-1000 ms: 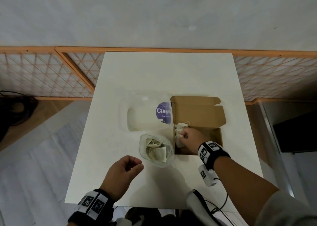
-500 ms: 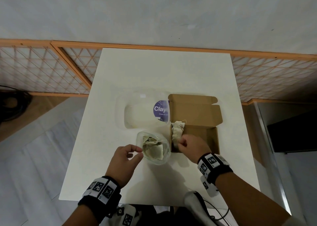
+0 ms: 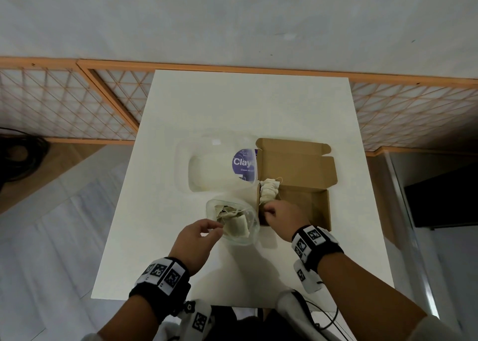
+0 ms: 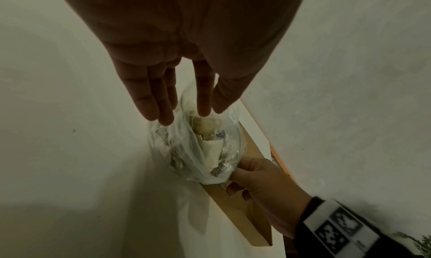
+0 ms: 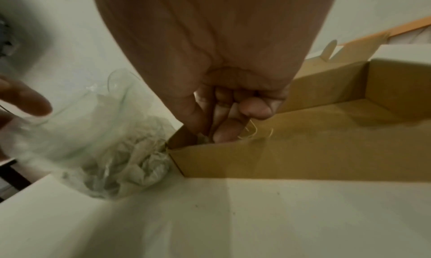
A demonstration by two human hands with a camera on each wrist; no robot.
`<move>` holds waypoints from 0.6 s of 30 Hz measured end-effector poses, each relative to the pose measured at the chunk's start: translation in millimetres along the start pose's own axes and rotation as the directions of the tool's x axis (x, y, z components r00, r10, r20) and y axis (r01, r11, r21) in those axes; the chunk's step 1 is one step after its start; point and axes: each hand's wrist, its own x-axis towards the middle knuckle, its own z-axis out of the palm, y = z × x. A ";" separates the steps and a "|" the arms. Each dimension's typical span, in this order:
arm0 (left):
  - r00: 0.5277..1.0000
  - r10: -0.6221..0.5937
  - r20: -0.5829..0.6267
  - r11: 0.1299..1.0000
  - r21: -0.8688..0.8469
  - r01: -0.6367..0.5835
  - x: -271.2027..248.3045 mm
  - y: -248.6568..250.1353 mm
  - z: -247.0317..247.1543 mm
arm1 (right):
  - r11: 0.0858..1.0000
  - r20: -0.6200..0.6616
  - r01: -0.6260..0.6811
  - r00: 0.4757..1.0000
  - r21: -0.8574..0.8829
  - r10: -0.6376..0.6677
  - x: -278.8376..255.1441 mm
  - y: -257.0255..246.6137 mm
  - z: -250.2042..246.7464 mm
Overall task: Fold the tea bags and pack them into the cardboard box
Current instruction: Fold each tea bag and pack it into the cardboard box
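An open brown cardboard box lies on the white table, its lid folded back. Several folded tea bags stand in a row along its left wall. My right hand is in the box's near left corner, fingers curled down onto a tea bag with loose strings beside them. Left of the box stands a clear plastic container of unfolded tea bags. My left hand hovers at its near rim, and its straight fingers hold nothing.
A larger clear plastic tub with a purple label lies behind the container, touching the box lid. The white table ends close behind my wrists. An orange lattice fence runs along the far side, and floor drops away on both sides.
My left hand has moved forward from the table's near part to the container's rim. My right hand has slid from the row of tea bags toward the box's near corner.
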 end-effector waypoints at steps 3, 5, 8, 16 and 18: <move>1.000 -0.009 -0.002 1.000 0.023 0.009 2.4 -2.8 0.2 | 0.997 -0.162 0.040 0.986 0.066 -0.029 -13.9 -13.7 -14.2; 1.000 -0.016 -0.005 1.000 0.027 0.016 2.9 -3.2 1.2 | 0.979 -0.245 0.177 0.958 0.098 -0.148 -26.1 -31.6 -22.6; 1.000 -0.013 -0.012 1.000 0.027 0.013 3.2 -2.2 3.3 | 0.909 -0.182 0.415 0.897 0.039 -0.402 -37.8 -61.0 -21.5; 0.999 0.030 -0.028 0.996 0.082 -0.027 0.8 6.1 5.4 | 0.765 0.086 0.492 0.859 -0.416 -0.505 -19.6 -91.6 -0.7; 0.999 0.017 -0.041 0.998 0.068 -0.014 2.0 3.4 5.0 | 0.769 0.103 0.427 0.895 -0.477 -0.433 -21.4 -95.1 -3.8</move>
